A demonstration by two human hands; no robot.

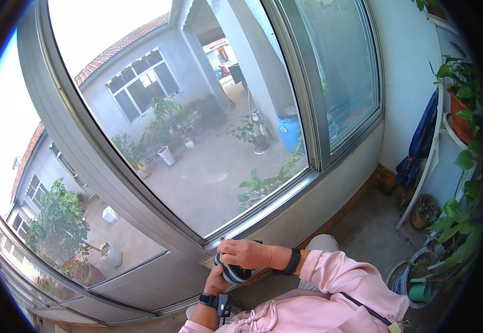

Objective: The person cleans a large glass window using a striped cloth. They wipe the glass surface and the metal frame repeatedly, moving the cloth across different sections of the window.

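Low in the picture, both of my hands are on a dark green, rounded object with pale bands (238, 275). My fingers hide much of it, so I cannot tell what it is. My left hand (215, 282) grips it from the lower left, with the thumb along its side. Across its top lies my right hand (247, 253), fingers curled down over it. The object is close to the metal window sill (262, 222) and just below it in the view.
Ahead stands a large metal-framed window (191, 125) facing a courtyard. To the right, a plant stand (426, 175) carries a potted plant (461, 106), beside a folded dark blue umbrella (418, 141). A green watering can (419, 290) and a floor pot (424, 212) are lower right.
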